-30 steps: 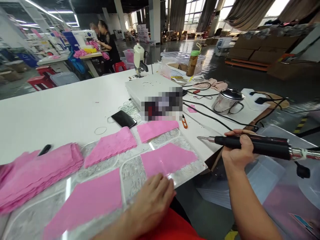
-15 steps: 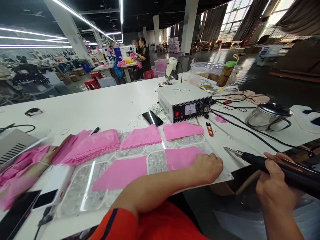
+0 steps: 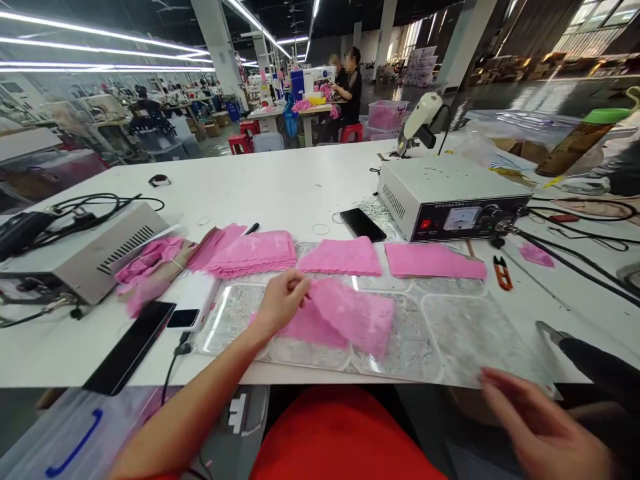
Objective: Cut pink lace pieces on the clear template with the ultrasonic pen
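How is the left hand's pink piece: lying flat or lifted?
Lifted, at least at one end: the left hand pinches the piece there.

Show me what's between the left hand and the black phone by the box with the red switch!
In the head view, a stack of pink fabric pieces lies between the left hand and the black phone.

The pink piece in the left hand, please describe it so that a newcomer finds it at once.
On the white table, by its near edge, lies a grey mat. Over it, the left hand pinches the pink piece by one end. Unlike its neighbours, it is held, slanting across another piece.
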### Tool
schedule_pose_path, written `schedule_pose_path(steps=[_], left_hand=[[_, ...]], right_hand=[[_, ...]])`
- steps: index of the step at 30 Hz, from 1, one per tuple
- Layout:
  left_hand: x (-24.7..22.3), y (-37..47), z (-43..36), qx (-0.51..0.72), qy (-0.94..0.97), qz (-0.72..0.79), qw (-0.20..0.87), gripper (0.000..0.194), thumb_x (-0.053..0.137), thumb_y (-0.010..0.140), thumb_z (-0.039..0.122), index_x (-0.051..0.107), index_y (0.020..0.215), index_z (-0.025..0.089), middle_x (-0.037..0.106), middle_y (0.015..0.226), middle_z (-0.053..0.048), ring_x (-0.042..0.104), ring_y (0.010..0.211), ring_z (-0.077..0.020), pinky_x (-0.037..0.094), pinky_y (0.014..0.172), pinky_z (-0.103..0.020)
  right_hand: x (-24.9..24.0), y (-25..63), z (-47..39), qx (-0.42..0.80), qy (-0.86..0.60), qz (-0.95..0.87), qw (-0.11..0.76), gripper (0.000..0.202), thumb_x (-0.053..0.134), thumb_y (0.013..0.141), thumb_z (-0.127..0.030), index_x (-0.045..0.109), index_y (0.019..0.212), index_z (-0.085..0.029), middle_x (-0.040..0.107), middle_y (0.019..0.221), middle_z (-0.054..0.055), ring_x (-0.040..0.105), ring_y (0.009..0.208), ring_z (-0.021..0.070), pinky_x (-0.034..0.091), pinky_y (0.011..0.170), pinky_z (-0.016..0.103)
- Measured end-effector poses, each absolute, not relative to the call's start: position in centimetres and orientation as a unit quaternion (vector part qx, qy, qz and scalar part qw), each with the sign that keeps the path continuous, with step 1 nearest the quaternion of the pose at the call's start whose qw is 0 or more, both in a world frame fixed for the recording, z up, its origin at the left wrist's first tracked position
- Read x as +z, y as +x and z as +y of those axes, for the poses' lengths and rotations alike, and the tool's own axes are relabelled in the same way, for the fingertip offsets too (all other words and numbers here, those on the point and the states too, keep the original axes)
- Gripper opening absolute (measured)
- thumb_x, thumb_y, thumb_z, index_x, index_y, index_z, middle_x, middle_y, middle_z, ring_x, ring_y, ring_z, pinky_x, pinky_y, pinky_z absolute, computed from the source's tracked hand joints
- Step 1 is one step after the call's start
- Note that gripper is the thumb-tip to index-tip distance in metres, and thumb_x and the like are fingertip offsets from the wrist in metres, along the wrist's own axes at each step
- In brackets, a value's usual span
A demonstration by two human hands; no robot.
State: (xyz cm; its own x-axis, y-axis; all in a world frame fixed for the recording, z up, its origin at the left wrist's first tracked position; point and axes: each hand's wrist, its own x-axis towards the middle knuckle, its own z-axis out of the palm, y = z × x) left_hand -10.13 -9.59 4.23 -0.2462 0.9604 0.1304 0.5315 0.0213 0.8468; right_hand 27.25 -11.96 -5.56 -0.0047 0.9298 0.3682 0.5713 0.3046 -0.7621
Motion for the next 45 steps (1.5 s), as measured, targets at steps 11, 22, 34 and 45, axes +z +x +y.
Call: schedule_pose_path(steps=[11,22,34,45], left_hand=[[0.3,-14.2,-15.2,0.449,0.474,0.71,0.264,0.027,0.051,0.084,0.044,0.055,0.075,0.018,0.056,0.053,0.003,0.052,0.048,-0.0118,0.039,0.049,-0.022],[0.3,-16.3,-15.3,0.393,0.524,0.709,0.262,0.025,0.048,0.087,0.041,0.057,0.079,0.019,0.061,0.061,0.002,0.056,0.053,-0.013,0.042,0.052,-0.023],[-1.5,-19.1,-17.3,0.319,0.654,0.68,0.086,0.011,0.049,0.092,0.022,0.057,0.086,0.02,0.064,0.112,-0.011,0.061,0.107,-0.0221,0.052,0.09,-0.042],[-1.3,-21.0,-19.4,0.279,0.745,0.602,0.063,0.023,0.051,0.096,0.02,0.057,0.118,0.022,0.054,0.131,-0.013,0.059,0.113,-0.0208,0.055,0.092,-0.036]], right_hand=[[-1.2,13.6,-8.6,0.166,-0.291,-0.896,0.292,0.014,0.059,0.085,-0.015,0.062,0.097,-0.022,0.067,0.087,0.004,0.065,0.08,0.0162,0.055,0.07,0.029],[-0.7,11.7,-8.7,0.176,-0.302,-0.89,0.294,0.016,0.054,0.087,-0.007,0.06,0.092,-0.021,0.063,0.08,0.003,0.06,0.076,0.0135,0.051,0.066,0.025],[-2.4,10.5,-10.3,0.119,-0.284,-0.906,0.29,0.02,0.053,0.086,-0.009,0.063,0.096,-0.022,0.066,0.085,0.005,0.061,0.077,0.0167,0.052,0.07,0.032],[-2.0,11.0,-9.4,0.124,-0.245,-0.917,0.288,0.019,0.061,0.083,-0.013,0.063,0.099,-0.022,0.067,0.085,0.005,0.063,0.077,0.0166,0.053,0.07,0.031]])
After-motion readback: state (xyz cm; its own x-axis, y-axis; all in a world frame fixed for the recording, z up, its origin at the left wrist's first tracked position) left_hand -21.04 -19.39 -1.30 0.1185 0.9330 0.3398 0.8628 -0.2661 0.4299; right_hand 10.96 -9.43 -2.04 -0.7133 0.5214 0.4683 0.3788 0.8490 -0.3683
